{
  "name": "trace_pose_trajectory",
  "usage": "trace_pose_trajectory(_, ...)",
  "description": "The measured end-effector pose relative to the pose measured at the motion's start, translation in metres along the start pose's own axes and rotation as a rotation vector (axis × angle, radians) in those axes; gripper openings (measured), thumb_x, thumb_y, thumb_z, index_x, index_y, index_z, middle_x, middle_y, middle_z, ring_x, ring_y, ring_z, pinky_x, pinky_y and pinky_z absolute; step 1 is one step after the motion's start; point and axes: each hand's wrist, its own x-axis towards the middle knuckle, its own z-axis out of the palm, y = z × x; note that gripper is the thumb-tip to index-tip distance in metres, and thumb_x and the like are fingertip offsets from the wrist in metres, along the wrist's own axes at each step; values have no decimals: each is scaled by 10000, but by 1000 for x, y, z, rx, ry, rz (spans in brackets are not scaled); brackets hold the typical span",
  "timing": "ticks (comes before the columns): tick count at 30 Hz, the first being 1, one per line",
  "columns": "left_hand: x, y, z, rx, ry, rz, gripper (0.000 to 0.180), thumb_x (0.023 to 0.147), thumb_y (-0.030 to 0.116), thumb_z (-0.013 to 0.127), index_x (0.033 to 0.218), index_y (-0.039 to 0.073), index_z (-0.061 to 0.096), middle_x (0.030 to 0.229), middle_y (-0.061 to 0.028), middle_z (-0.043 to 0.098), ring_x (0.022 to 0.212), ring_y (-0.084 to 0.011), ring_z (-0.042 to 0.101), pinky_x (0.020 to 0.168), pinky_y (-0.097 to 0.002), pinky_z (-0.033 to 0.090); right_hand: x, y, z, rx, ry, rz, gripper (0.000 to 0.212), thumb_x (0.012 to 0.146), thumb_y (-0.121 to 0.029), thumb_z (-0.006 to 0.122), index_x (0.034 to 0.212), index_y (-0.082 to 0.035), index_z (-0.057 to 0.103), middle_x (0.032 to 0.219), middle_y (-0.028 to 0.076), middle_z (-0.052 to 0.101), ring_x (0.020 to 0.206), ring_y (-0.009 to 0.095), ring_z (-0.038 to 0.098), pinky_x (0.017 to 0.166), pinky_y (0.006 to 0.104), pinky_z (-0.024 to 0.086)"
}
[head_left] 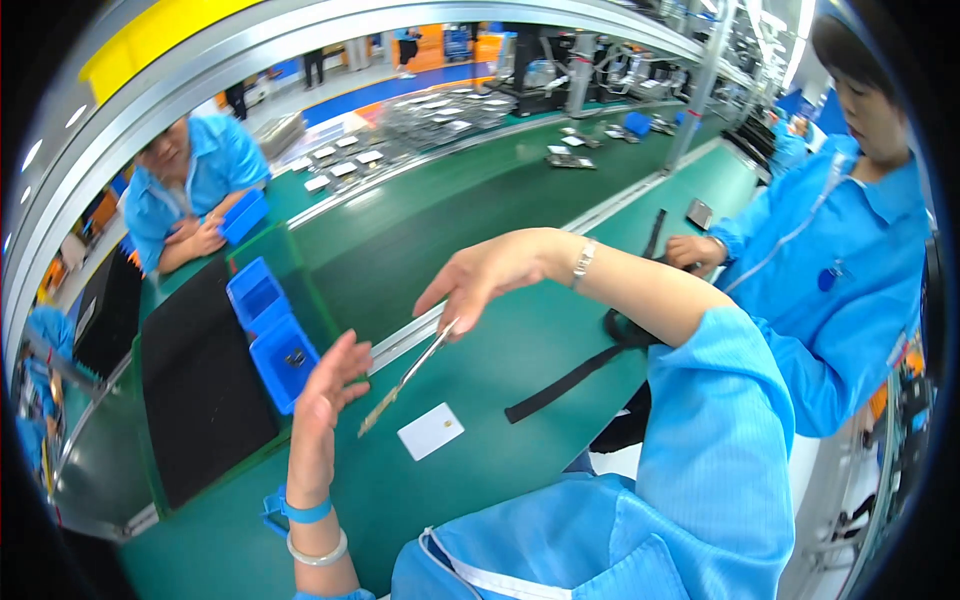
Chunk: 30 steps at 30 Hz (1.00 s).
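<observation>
Slim flat part [405, 380], silvery to brownish, seen almost edge-on: held at its upper end, slanting down to the left over the green tabletop [490, 468], between the two hands. Right hand [488, 278]: pinching the part's upper end between thumb and fingers; metal-coloured bracelet [584, 262] at the wrist; sleeve light blue. Left hand [322, 395]: bare of any object, fingers extended and spread, raised just beside the part with a visible gap; blue wrist band [308, 512] and pale bangle [318, 550] below it. White card [431, 432], one, with small gold-coloured contact, lying flat on the tabletop near the part's lower end. Black strap [562, 385], one length, stretched over the table to the right of the card. Blue bins, two, end to end beyond the left hand: nearer bin [272, 368] with small dark pieces, farther bin [256, 290] behind it. Black mat [205, 380], one, left of the bins. Green conveyor belt [450, 190], across the background. Co-worker at right [840, 270], in blue, one hand [693, 252] on dark strap-like material; small grey piece [699, 212] close by. Co-worker at far left [195, 190], in blue, beside another blue bin [243, 215].
</observation>
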Motion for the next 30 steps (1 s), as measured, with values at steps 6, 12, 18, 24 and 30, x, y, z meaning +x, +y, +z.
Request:
trace_pose_trajectory(6, 10, -3, 19, 267, -196, -73, 933, 720, 396, 741, 1446, 38, 277, 1386, -166, 434, 1294, -296, 408, 1000, -418, 350, 2, -8, -3, -188, 48, 154, 984, 671, -315, 812, 1350, 167, 286, 1145, 240, 598, 1071, 257, 581, 971, 328, 421)
trace_pose_trajectory(12, 5, -18, 38, 108, -213, -210, 786, 788, 234, 732, 1428, 48, 316, 1224, -128, 539, 1056, -191, 551, 873, -304, 444, 7, -17, 4, -277, -7, 197, 1007, 648, -365, 811, 1341, 165, 309, 1107, 219, 616, 1021, 259, 602, 899, 324, 465)
trace_pose_trajectory(18, 3, -38, 36, -84, -207, -286, 579, 866, 226, 658, 1346, 19, 408, 1107, -102, 583, 873, -128, 561, 773, -269, 481, 12, -25, 4, -385, -80, 233, 951, 720, -467, 741, 1370, 95, 334, 1098, 187, 623, 978, 234, 622, 847, 327, 497)
trace_pose_trajectory(24, -4, -34, 36, -653, -145, -78, 621, 906, 480, 531, 1293, 2, 444, 1190, -185, 569, 981, -245, 612, 779, -355, 544, 27, 13, 13, 100, 218, -355, 831, 853, -650, 478, 1374, -9, 387, 1263, 161, 529, 1165, 209, 515, 876, 342, 492)
trace_pose_trajectory(30, -10, -26, 46, -962, -144, -132, 734, 935, 609, 266, 1402, 43, 298, 1288, -249, 494, 1081, -346, 578, 847, -457, 531, 66, 42, 97, 602, 199, -563, 839, 871, -675, 351, 1406, -28, 320, 1299, 144, 511, 1139, 229, 542, 909, 370, 486)
